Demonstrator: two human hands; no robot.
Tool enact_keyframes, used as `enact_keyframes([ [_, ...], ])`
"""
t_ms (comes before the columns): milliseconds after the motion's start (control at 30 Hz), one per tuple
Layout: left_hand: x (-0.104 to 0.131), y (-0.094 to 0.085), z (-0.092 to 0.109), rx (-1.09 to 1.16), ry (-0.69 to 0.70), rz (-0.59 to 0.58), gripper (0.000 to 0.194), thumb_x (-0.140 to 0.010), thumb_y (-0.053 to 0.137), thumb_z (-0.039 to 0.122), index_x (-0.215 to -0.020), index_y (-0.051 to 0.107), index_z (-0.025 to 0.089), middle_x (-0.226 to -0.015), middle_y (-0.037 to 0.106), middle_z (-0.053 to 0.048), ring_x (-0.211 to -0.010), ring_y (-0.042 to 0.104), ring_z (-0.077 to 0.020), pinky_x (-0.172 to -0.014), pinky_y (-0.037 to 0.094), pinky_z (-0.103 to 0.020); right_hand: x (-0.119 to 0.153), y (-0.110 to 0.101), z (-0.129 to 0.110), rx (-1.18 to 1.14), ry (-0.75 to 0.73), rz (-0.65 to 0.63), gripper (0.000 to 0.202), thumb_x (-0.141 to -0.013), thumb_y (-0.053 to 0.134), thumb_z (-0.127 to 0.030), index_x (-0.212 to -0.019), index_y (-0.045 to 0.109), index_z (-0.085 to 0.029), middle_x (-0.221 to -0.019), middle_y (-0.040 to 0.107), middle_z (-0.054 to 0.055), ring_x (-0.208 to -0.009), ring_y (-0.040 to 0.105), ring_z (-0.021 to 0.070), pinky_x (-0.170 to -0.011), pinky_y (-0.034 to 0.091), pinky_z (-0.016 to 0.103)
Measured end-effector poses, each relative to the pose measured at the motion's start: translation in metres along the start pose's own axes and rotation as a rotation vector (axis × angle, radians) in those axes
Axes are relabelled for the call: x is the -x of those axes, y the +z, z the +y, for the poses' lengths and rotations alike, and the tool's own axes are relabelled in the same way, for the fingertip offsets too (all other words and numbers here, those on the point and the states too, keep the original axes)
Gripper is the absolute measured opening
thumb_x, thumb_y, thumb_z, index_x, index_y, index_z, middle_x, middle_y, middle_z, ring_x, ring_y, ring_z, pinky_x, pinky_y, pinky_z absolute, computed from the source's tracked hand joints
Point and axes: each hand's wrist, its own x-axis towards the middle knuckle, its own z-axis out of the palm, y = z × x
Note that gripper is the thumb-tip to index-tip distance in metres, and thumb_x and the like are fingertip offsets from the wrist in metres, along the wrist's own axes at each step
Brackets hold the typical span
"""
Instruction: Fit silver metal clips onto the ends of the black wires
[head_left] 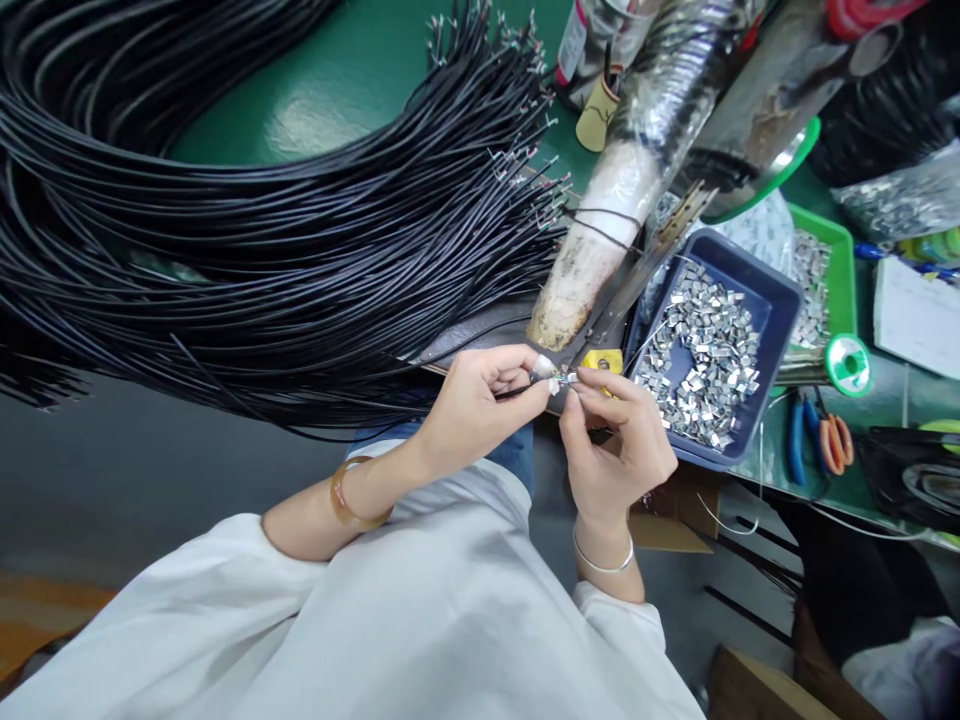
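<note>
My left hand (484, 402) is closed, with thumb and fingers pinching a black cable (519, 392) close to its end. White wrapping covers one of its fingertips. Meeting it from the other side, my right hand (621, 432) pinches a small silvery metal connector (571, 379) at the cable's tip. Whether the connector is seated on the wires is too small to tell. Just right of my right hand, a dark blue tray (772, 290) holds many similar loose metal pieces (705, 350). A yellow block (604, 360) sits right behind my fingertips.
A large bundle of black cables (300, 230) with bared ends covers the left of the green table (337, 100). A plastic-wrapped duct (600, 230) slants down near my hands. Rightward are a green tray (844, 260), a solder spool (848, 365) and orange-and-blue pliers (832, 445).
</note>
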Motion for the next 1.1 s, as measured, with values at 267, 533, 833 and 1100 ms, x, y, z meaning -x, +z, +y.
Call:
enact_keyframes([
  [267,-0.0002,0.0015,0.0037,0.031,0.012,0.013,0.008,-0.080,0.067,0.019,-0.075,0.065,0.013,-0.053,0.034,0.007,-0.049,0.028,-0.0051,-0.046,0.021,-0.021,-0.0010,-0.0001,-0.0018,0.010,-0.005,0.015,0.015,-0.083,0.071,-0.011,-0.089,0.065,-0.023,-0.100,0.076,0.002,-0.090,0.074,0.0156,-0.069,0.062,0.029],
  [533,-0.0002,0.0019,0.0074,0.029,0.038,0.010,0.007,-0.080,0.065,0.017,-0.075,0.063,0.013,-0.053,0.035,0.007,-0.049,0.027,-0.0046,-0.045,0.021,-0.020,-0.0012,-0.0004,-0.0030,0.022,-0.017,0.023,0.017,-0.083,0.071,-0.010,-0.090,0.063,-0.024,-0.102,0.076,0.002,-0.085,0.074,0.0151,-0.067,0.063,0.029],
  [833,-0.0019,0.0023,0.0064,-0.023,0.032,0.025,0.007,-0.078,0.065,0.017,-0.072,0.061,0.014,-0.052,0.027,0.009,-0.049,0.023,-0.0047,-0.044,0.018,-0.021,0.0006,-0.0009,-0.0009,0.035,-0.045,0.024,0.017,-0.082,0.073,-0.010,-0.086,0.062,-0.023,-0.101,0.077,0.003,-0.088,0.075,0.0160,-0.077,0.063,0.031],
  [1100,0.0005,0.0011,0.0035,-0.041,0.016,0.011,0.008,-0.079,0.067,0.019,-0.075,0.062,0.014,-0.052,0.030,0.009,-0.049,0.027,-0.0049,-0.045,0.021,-0.020,0.0026,-0.0015,-0.0004,-0.001,-0.020,0.041,0.019,-0.082,0.072,-0.008,-0.091,0.065,-0.023,-0.099,0.077,0.002,-0.087,0.075,0.0143,-0.067,0.061,0.025],
])
